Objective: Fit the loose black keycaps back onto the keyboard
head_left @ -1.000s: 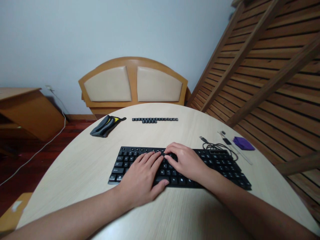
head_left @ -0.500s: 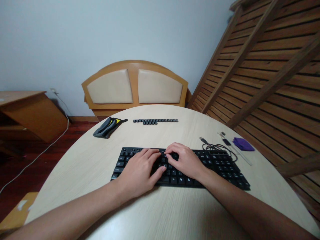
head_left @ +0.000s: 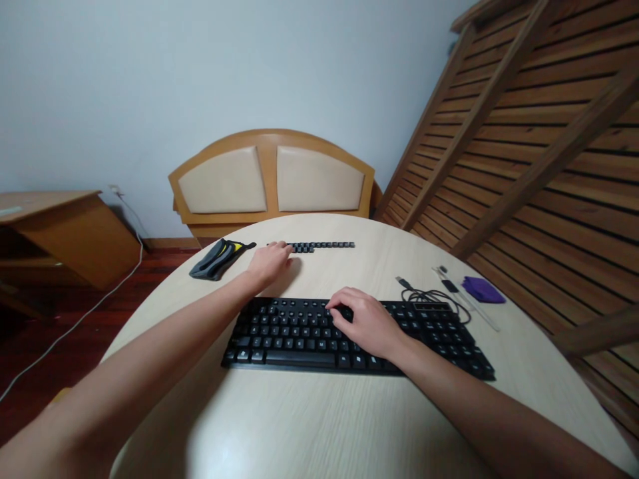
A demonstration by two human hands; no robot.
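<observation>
A black keyboard (head_left: 299, 332) lies across the middle of the round pale table (head_left: 324, 426). My right hand (head_left: 367, 322) rests on its middle keys, fingers curled down with the tips on the keys. My left hand (head_left: 269, 263) is stretched out beyond the keyboard to the left end of a row of loose black keycaps (head_left: 324, 246) near the table's far edge. Its fingers are bent over the first keycaps and touch them; what they hold is hidden.
A grey and yellow pouch (head_left: 217, 258) lies at the far left of the table. At the right are the keyboard's coiled cable with USB plug (head_left: 424, 293), a thin tool (head_left: 469, 303) and a purple cloth (head_left: 482, 289). A chair (head_left: 272, 179) stands behind; wooden slats lean at right.
My left hand left the keyboard and reached forward to the left end of the keycap row. My right hand stayed on the keys. The view tilted slightly downward.
</observation>
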